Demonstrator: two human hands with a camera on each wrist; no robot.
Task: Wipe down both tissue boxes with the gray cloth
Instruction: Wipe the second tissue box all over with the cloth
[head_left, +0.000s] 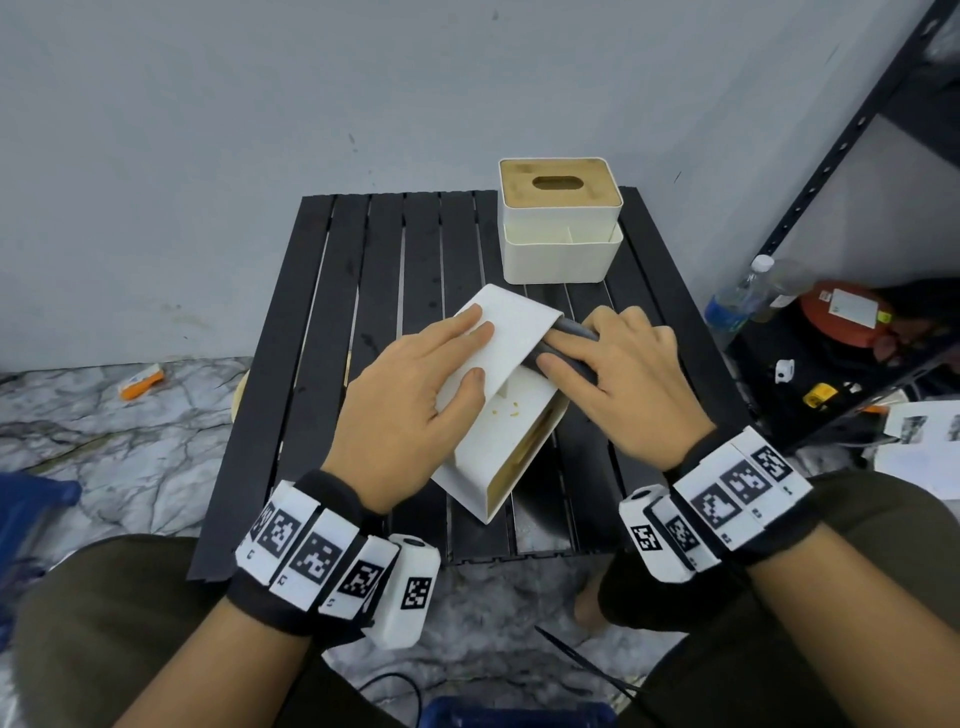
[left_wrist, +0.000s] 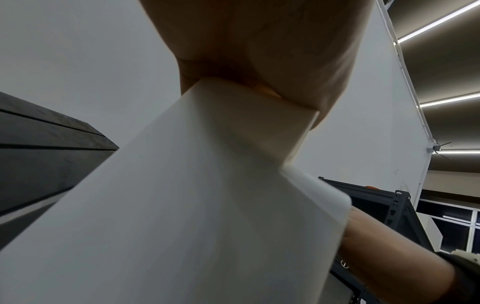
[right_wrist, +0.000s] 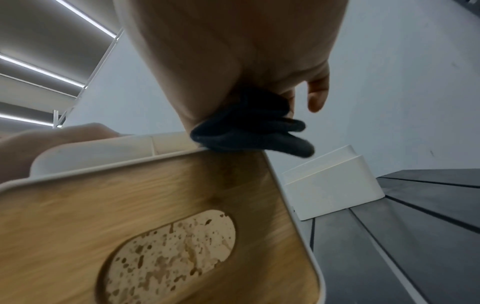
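One white tissue box (head_left: 511, 332) with a bamboo lid (right_wrist: 155, 205) lies tipped on its side near the front of the black slatted table (head_left: 363, 312). My left hand (head_left: 457, 353) rests on its upper face with straight fingers and the thumb at the edge; in the left wrist view the palm (left_wrist: 259, 51) sits on a corner of the box (left_wrist: 207, 205). My right hand (head_left: 587, 353) holds the bunched gray cloth (head_left: 576, 329) (right_wrist: 249, 127) against the box's right edge. The second tissue box (head_left: 561, 249) (right_wrist: 335, 185) stands upright at the table's back right, untouched.
A black metal shelf (head_left: 831, 182) stands to the right, with a water bottle (head_left: 743, 296) and a red object (head_left: 841, 317) on its low level. An orange item (head_left: 140, 382) lies on the marble floor at left. A grey wall runs behind the table.
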